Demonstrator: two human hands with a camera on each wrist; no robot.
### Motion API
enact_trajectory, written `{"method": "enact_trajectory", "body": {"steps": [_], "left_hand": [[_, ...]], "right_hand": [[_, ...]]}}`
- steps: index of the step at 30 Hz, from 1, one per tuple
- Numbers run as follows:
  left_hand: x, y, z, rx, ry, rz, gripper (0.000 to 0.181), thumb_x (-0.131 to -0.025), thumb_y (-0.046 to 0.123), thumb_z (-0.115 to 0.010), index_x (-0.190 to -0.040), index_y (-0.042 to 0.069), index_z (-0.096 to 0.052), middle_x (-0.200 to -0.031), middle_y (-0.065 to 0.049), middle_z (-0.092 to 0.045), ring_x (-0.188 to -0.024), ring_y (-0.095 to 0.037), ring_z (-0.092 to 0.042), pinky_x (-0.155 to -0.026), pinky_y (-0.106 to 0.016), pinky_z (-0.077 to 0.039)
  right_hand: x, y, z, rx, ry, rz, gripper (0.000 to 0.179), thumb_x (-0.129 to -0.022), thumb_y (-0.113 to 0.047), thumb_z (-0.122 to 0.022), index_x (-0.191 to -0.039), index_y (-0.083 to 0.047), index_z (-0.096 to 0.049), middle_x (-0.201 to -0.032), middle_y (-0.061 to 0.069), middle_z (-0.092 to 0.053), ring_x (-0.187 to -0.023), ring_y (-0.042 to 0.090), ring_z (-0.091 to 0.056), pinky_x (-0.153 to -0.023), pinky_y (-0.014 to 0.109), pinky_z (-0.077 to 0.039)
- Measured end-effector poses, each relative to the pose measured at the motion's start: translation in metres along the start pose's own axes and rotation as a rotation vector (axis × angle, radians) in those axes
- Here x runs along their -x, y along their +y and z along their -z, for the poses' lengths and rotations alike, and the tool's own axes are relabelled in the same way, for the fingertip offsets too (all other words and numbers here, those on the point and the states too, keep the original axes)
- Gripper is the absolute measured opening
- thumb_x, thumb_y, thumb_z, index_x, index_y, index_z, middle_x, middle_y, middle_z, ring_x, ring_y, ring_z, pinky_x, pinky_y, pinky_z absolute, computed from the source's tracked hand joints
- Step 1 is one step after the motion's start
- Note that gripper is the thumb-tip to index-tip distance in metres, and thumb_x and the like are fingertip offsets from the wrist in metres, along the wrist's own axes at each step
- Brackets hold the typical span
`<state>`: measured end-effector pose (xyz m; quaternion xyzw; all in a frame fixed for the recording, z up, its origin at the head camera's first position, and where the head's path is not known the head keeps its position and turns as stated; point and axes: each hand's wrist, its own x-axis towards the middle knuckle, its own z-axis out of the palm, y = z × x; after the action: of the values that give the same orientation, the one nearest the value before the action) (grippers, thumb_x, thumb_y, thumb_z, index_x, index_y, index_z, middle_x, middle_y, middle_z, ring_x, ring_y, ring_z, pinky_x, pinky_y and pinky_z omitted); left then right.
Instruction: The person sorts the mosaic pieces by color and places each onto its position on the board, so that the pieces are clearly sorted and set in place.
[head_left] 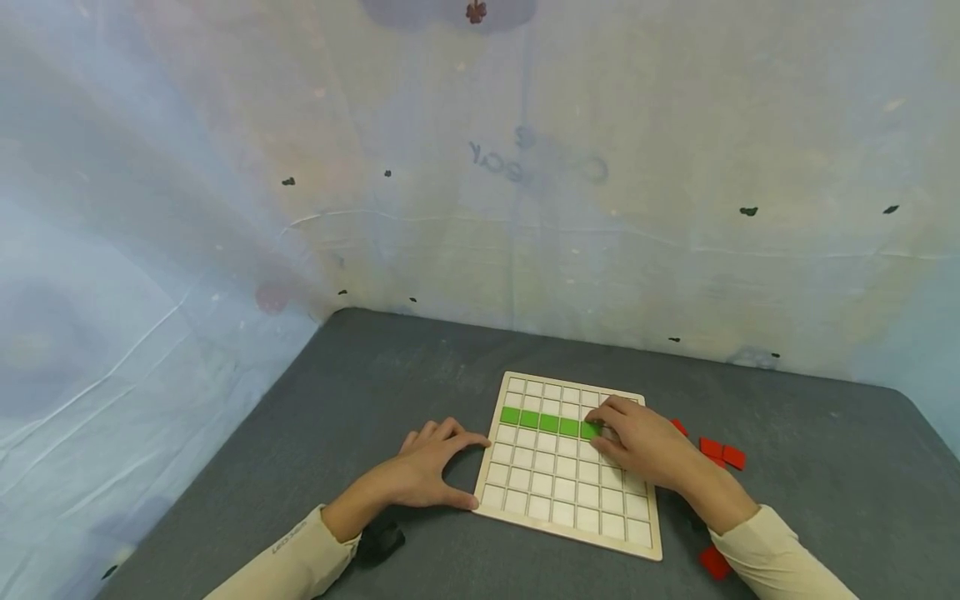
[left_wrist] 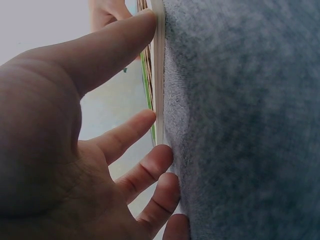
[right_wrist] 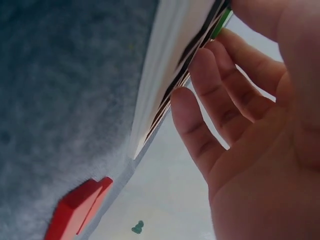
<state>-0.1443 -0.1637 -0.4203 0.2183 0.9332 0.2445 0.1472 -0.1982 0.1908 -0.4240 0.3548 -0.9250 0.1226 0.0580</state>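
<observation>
A square wooden grid board (head_left: pixel 570 530) with white cells lies on the grey table. Several green square tiles (head_left: pixel 549 423) form a row across its upper part, starting at the left edge. My left hand (head_left: pixel 429 468) touches the board's left side with the tips of a spread thumb and forefinger; in the left wrist view, the other fingers are loosely bent near the cloth. Over the board, my right hand (head_left: pixel 637 442) pinches the rightmost green tile (head_left: pixel 589 430) of the row between thumb and forefinger. In the right wrist view, its remaining fingers hover along the board's edge.
Several red tiles (head_left: pixel 733 457) lie on the dark grey cloth-covered table (head_left: pixel 375 375) right of the board, and another red tile (head_left: pixel 715 563) sits by the right sleeve. A black object (head_left: pixel 380 543) shows under the left wrist. Pale hanging sheeting (head_left: pixel 600 275) borders the table behind.
</observation>
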Motion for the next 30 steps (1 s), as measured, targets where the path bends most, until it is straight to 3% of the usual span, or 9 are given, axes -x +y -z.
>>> {"method": "enact_trajectory", "body": {"steps": [16, 22, 30], "left_hand": [[0.001, 0.002, 0.001, 0.015, 0.000, -0.009, 0.075, -0.078, 0.055, -0.080, -0.143, 0.036, -0.049, -0.126, 0.005, -0.046, -0.110, -0.018, -0.039, -0.085, -0.042, -0.028], [0.002, 0.002, 0.001, 0.018, 0.000, -0.009, 0.074, -0.078, 0.055, -0.080, -0.142, 0.037, -0.049, -0.127, 0.005, -0.045, -0.111, -0.018, -0.039, -0.085, -0.042, -0.028], [0.001, 0.001, 0.001, 0.013, 0.002, -0.002, 0.075, -0.077, 0.054, -0.081, -0.143, 0.035, -0.049, -0.127, 0.005, -0.046, -0.114, -0.019, -0.039, -0.087, -0.044, -0.028]], "right_hand": [[0.028, 0.004, 0.015, -0.043, -0.032, -0.070, 0.030, -0.096, -0.034, -0.066, -0.124, -0.023, -0.065, -0.125, -0.004, -0.062, -0.107, 0.016, -0.065, -0.086, 0.039, -0.053], [0.046, 0.015, 0.019, -0.005, 0.005, -0.096, 0.029, -0.093, -0.034, -0.071, -0.120, -0.024, -0.067, -0.117, -0.009, -0.062, -0.095, 0.008, -0.063, -0.076, 0.031, -0.052], [0.070, 0.027, 0.024, 0.074, 0.014, -0.156, 0.031, -0.088, -0.031, -0.076, -0.118, -0.028, -0.068, -0.116, -0.006, -0.063, -0.099, 0.015, -0.065, -0.081, 0.040, -0.054]]}}
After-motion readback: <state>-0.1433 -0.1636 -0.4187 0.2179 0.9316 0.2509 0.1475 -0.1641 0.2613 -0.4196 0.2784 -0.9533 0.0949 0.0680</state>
